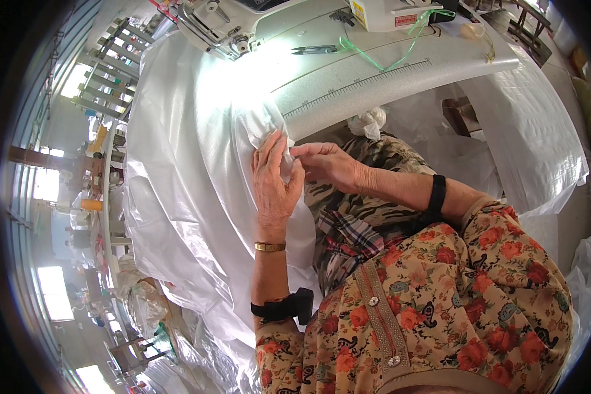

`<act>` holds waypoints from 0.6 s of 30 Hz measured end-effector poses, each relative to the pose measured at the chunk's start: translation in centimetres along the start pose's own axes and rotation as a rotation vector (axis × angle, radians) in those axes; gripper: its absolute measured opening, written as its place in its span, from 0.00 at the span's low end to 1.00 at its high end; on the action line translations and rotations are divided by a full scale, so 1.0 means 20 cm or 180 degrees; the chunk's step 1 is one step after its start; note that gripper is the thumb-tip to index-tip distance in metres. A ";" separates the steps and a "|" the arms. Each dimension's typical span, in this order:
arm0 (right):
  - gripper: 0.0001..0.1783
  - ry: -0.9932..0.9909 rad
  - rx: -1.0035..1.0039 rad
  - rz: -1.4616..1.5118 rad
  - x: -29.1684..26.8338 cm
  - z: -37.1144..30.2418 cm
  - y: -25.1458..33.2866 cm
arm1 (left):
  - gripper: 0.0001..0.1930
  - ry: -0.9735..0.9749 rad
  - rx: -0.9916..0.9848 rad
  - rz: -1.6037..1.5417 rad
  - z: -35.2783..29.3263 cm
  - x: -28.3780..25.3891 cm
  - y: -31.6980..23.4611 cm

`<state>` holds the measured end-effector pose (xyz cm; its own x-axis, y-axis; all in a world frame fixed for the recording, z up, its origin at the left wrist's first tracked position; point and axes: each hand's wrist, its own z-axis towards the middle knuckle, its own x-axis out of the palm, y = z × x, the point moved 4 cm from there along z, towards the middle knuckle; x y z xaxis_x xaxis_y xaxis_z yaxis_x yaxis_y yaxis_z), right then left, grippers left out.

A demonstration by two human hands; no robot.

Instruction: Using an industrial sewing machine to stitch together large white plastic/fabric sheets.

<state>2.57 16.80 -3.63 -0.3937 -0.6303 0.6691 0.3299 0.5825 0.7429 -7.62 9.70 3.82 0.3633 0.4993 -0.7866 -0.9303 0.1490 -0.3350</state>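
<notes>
A large sheet of shiny white fabric (177,171) drapes over the left end of the sewing table (348,85) and hangs down beside my lap. My left hand (274,180) lies on it near the table's front edge, fingers stretched forward and close together, thumb toward the right. Just beside it, my right hand (328,164) pinches the fabric's edge between thumb and forefinger, the other fingers curled under. The fabric bunches in folds around both hands. Beyond them, the sewing machine head (220,29) stands over the sheet, its lamp shining brightly on the cloth.
Thread snips (314,50) lie on the table behind a printed ruler scale (368,82). Green string (400,62) trails from the machine's body. More white sheeting (532,125) hangs at the right. A crumpled white wad (368,123) sits below the table edge.
</notes>
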 end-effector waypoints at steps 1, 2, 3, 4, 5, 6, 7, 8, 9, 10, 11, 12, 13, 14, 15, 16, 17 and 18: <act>0.14 0.0167 0.0017 0.0070 0.01 0.00 -0.02 | 0.21 -0.0184 -0.0122 -0.0063 0.01 0.00 -0.02; 0.14 0.0334 0.0032 0.0141 0.02 0.00 -0.03 | 0.21 -0.0172 -0.0122 -0.0062 0.01 0.01 -0.04; 0.14 0.0329 0.0030 0.0152 0.02 0.00 -0.05 | 0.19 -0.0325 -0.0362 -0.0137 0.02 0.00 -0.05; 0.16 0.0287 0.0025 -0.0015 0.04 -0.01 -0.05 | 0.16 -0.0484 -0.0612 -0.0208 0.01 -0.02 -0.06; 0.18 0.0247 0.0020 -0.0182 0.06 -0.02 -0.05 | 0.16 -0.0478 -0.0618 -0.0203 0.01 -0.02 -0.06; 0.18 0.0249 0.0025 -0.0173 0.06 -0.02 -0.06 | 0.15 -0.0585 -0.0721 -0.0214 0.01 -0.02 -0.05; 0.21 0.0369 -0.0161 -0.0440 0.06 -0.03 -0.06 | 0.14 -0.0691 -0.0820 -0.0228 0.02 -0.02 -0.04; 0.24 0.0489 -0.0347 -0.0706 0.07 -0.04 -0.05 | 0.14 -0.0684 -0.0823 -0.0225 0.03 -0.02 -0.05; 0.24 0.0488 -0.0344 -0.0697 0.07 -0.04 -0.07 | 0.13 -0.0668 -0.1047 -0.0273 0.04 -0.03 -0.05; 0.26 0.0538 -0.0580 -0.0866 0.08 -0.04 -0.08 | 0.12 -0.0649 -0.1271 -0.0323 0.04 -0.03 -0.05; 0.29 0.0587 -0.0816 -0.1033 0.09 -0.04 -0.08 | 0.12 -0.0637 -0.1274 -0.0319 0.04 -0.02 -0.04; 0.29 0.0582 -0.0812 -0.1021 0.08 -0.04 -0.09 | 0.11 -0.0617 -0.1316 -0.0301 0.05 -0.02 -0.02; 0.30 0.0606 -0.0880 -0.1551 0.08 -0.05 -0.07 | 0.10 -0.0599 -0.1371 -0.0281 0.05 -0.03 -0.01; 0.31 0.0629 -0.0944 -0.2080 0.08 -0.05 -0.05 | 0.10 -0.0587 -0.1390 -0.0273 0.06 -0.03 0.01; 0.31 0.0632 -0.0928 -0.2063 0.08 -0.05 -0.04 | 0.09 -0.0520 -0.1397 -0.0201 0.07 -0.03 0.02; 0.31 0.0559 -0.1127 -0.2506 0.09 -0.06 -0.01 | 0.09 -0.0457 -0.1401 -0.0124 0.08 -0.04 0.02; 0.31 0.0481 -0.1327 -0.2949 0.09 -0.06 0.01 | 0.09 -0.0449 -0.1414 -0.0110 0.07 -0.04 0.02; 0.31 0.0488 -0.1321 -0.2932 0.09 -0.06 0.02 | 0.08 -0.0448 -0.1376 0.0056 0.06 -0.04 0.02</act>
<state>3.04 15.21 -2.07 -0.5401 -0.8194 -0.1920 0.2373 -0.3671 0.8994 -8.29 10.38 5.05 0.3095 0.6142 -0.7259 -0.8191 -0.2155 -0.5316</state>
